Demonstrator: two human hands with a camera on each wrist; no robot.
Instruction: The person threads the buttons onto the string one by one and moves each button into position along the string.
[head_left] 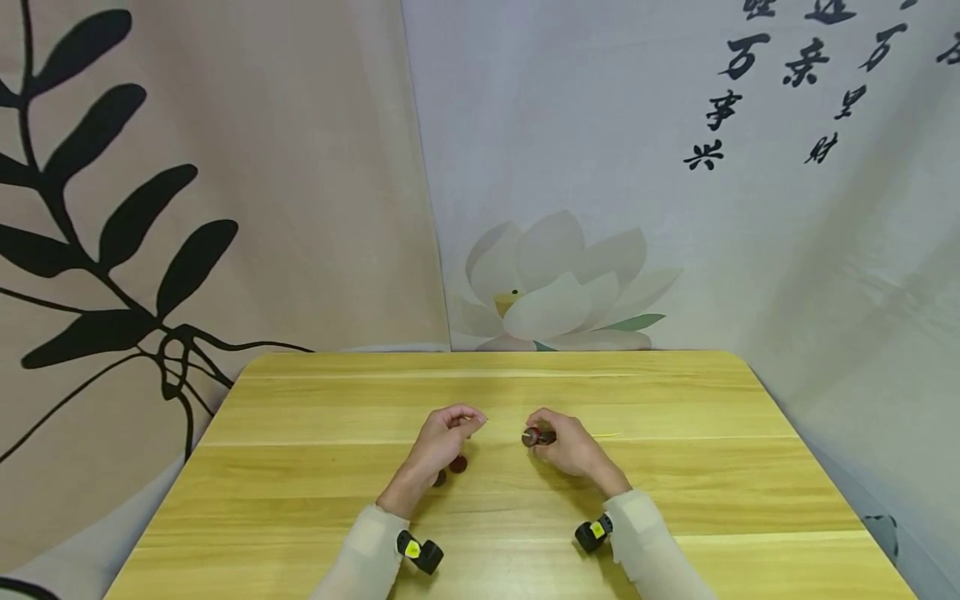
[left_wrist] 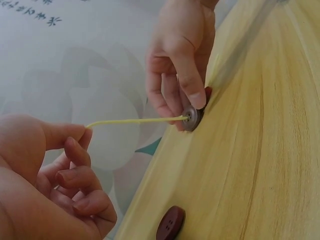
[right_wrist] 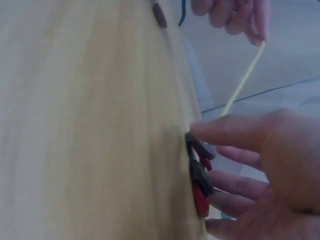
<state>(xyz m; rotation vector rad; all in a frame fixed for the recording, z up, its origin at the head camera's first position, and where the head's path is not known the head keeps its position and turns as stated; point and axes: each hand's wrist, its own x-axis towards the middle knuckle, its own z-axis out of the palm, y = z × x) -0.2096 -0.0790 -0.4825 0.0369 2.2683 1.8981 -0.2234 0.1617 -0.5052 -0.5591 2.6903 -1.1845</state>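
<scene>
- Left hand (head_left: pixel 442 437) pinches yellow string (left_wrist: pixel 137 120), maybe for pulling it straight.
- Right hand (head_left: pixel 573 446) pinches strung buttons (left_wrist: pixel 191 122), maybe to steady them.
- Loose buttons (head_left: pixel 458 464) lie nearer the table's (head_left: pixel 675 500) left edge.

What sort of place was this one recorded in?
Probably a staged indoor tabletop set: a yellow wood-grained table stands before a beige cloth-like backdrop with black printed leaves, and a pale cloth-like backdrop showing a whitish lotus flower.
</scene>
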